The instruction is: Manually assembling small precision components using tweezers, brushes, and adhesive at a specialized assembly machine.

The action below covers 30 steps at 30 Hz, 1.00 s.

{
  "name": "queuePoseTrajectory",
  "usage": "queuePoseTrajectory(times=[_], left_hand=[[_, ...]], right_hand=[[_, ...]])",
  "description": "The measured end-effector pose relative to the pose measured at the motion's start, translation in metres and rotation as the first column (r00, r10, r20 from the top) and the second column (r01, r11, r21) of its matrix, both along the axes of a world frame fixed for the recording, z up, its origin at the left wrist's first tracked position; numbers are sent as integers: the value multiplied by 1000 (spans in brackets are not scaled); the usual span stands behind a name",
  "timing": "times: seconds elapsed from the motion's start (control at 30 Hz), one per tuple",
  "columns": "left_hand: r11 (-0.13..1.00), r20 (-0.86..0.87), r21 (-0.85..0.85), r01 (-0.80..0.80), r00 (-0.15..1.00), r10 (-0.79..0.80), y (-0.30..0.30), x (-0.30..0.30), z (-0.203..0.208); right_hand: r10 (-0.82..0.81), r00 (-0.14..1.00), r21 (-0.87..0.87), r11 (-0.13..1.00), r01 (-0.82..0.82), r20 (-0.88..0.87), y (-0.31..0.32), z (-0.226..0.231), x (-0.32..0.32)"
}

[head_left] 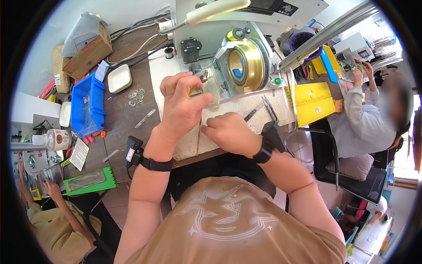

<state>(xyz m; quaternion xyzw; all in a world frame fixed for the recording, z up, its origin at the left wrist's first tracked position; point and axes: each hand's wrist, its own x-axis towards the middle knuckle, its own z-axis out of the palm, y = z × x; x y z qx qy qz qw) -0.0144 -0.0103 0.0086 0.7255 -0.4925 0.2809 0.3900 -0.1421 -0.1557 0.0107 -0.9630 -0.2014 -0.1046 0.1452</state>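
So we're looking down at a workbench (127, 119) here, and our left hand (182, 103) is raised in front of a white machine (246, 26) with a big brass-coloured ring (246, 66) on it. The fingers are pinching a small yellowish piece (194, 91) right up by the machine's clamp area; the piece is mostly hidden by the fingers, so we can't tell exactly what it is. Our right hand (228, 132) is lying low on the pale work mat (246, 108), fingers curled in loosely; we can't tell whether it's holding anything. Both wrists are wearing black bands.

Just beside the right hand, black-handled tweezers (251, 114) are lying on the mat. Off to the left we're seeing a blue parts bin (88, 105), a small white tray (119, 78), a cardboard box (88, 55) and a green tray (88, 180) at the bench edge. Other people are working at both sides: one at the right by a yellow stand (313, 101), another at lower left.
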Motion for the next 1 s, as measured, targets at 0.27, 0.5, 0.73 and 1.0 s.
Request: queuePoseTrajectory(times=[0.27, 0.5, 0.73, 1.0], left_hand=[[998, 33, -12, -64, 997, 64, 5, 2, -6], [997, 57, 64, -46, 998, 42, 11, 6, 2], [990, 88, 101, -95, 992, 86, 10, 8, 0], [992, 91, 77, -102, 991, 95, 9, 10, -3]], right_hand=[[269, 962, -323, 915, -243, 38, 16, -3, 10], [-5, 920, 328, 935, -134, 391, -9, 11, -13], [-517, 821, 667, 703, 247, 241, -14, -7, -11], [-501, 820, 586, 764, 269, 276, -7, -19, 17]])
